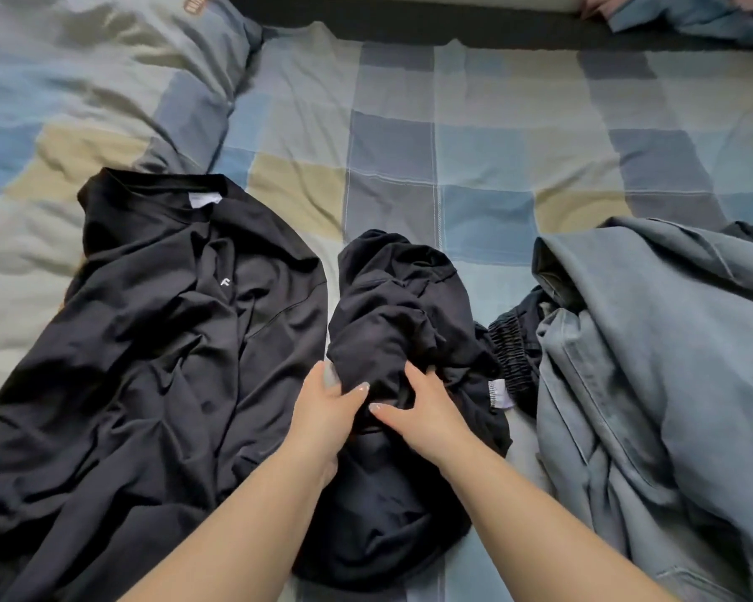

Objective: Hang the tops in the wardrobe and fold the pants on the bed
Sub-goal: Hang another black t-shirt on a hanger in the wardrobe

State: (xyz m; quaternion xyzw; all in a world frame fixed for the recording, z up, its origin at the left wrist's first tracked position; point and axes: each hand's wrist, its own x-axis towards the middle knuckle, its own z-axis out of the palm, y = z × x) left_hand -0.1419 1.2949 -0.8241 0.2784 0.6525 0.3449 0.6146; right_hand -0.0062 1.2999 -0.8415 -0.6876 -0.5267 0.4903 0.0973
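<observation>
Four garments on the checked bed (474,136)

A black top (148,341) lies spread at left; a crumpled black garment (401,306) sits mid-bed; grey-blue denim (653,362) is heaped at right, touching black elastic-waisted pants (516,345).

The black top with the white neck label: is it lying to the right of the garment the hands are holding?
No: the black top lies spread on the bed left of the crumpled black garment.

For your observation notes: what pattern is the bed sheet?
The bed sheet is checked in blue, grey and beige; head view.
</observation>
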